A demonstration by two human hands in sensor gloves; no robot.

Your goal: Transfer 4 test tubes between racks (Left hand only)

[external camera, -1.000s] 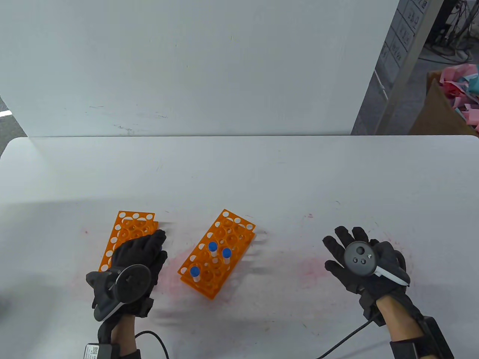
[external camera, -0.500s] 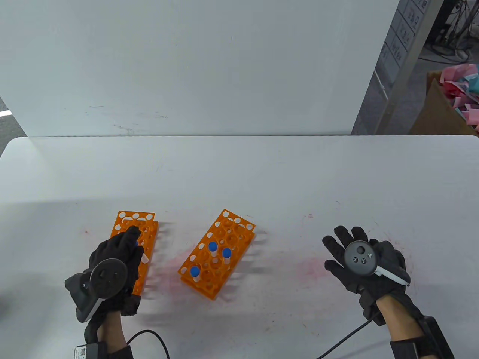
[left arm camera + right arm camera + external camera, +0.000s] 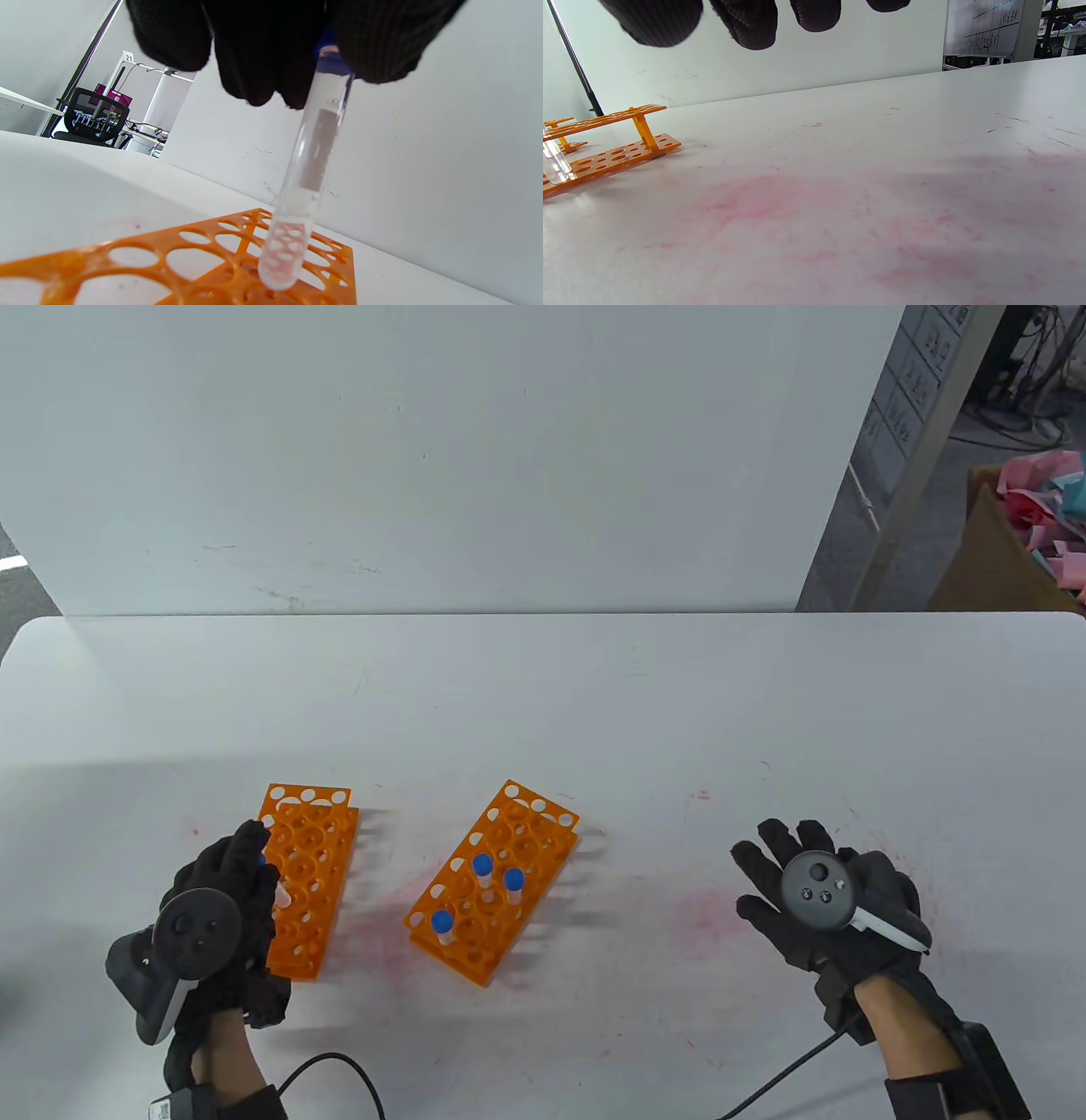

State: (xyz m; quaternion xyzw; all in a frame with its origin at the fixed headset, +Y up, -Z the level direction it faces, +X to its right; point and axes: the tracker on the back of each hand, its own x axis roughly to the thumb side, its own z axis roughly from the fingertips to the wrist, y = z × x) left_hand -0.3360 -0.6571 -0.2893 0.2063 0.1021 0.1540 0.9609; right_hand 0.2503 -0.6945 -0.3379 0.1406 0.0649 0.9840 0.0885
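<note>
Two orange racks lie on the white table. The left rack (image 3: 310,874) has no tube standing in it. The middle rack (image 3: 496,882) holds three clear tubes with blue caps (image 3: 482,866). My left hand (image 3: 225,899) pinches a clear blue-capped test tube (image 3: 307,178) by its top and holds it upright over the left rack's left edge. In the left wrist view the tube's round tip hangs just above the rack's holes (image 3: 237,258). My right hand (image 3: 806,891) rests spread on the table at the right, empty.
A white wall panel (image 3: 424,458) stands behind the table. Pink stains (image 3: 797,212) mark the tabletop between the middle rack and my right hand. A cardboard box with coloured scraps (image 3: 1018,543) sits beyond the table's right corner.
My left hand has moved left and slightly toward me across the left rack, carrying the tube. More of the left rack now shows. My right hand has not moved.
</note>
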